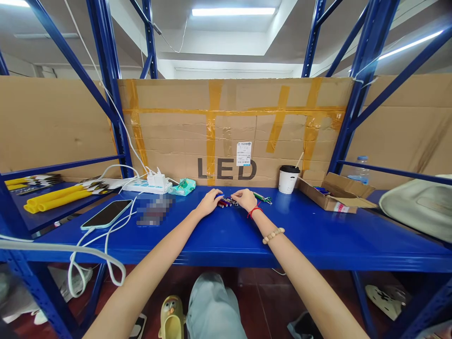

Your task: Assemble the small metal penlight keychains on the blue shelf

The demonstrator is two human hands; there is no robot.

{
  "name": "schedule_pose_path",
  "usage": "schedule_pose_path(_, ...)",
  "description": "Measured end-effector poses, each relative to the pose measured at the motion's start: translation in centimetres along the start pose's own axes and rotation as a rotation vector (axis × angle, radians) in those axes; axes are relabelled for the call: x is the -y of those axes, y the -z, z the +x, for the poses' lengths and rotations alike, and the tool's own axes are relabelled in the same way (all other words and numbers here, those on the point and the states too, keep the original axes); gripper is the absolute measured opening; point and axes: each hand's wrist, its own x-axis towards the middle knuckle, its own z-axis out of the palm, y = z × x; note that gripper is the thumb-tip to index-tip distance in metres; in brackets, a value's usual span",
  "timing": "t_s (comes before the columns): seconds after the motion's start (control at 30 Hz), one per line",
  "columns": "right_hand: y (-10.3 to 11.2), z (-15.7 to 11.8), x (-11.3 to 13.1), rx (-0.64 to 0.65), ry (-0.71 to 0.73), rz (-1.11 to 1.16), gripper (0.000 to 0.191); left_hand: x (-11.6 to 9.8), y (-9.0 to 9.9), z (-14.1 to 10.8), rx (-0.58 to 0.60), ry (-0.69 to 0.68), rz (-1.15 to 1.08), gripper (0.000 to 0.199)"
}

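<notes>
On the blue table (226,235), my left hand (209,202) is closed around the end of a small blue item (219,196), beside a few red pen-like items (223,203). My right hand (245,199) has its fingers pinched together at small metal clasps (233,201) just to the right of them. What exactly its fingertips hold is too small to make out. Green items with metal clasps (263,198) lie behind and to the right of my right hand.
A lidded paper cup (288,180) and an open cardboard box (334,193) stand to the right. On the left are a phone (108,214), white cables, a power strip (146,186), a green packet (183,187) and yellow rolls (60,197). A cardboard wall (169,136) closes the back.
</notes>
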Motion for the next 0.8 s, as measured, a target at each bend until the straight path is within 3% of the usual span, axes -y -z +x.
schedule_pose_path(0.4,-0.3,0.2,-0.2,0.042,-0.030,0.001,0.016,0.7,-0.4,0.1,0.022,-0.062,0.068,0.029)
schedule_pose_path(0.8,-0.4,0.2,-0.2,0.039,-0.020,-0.014,0.015,-0.7,0.1,0.0,-0.016,0.032,-0.147,0.035)
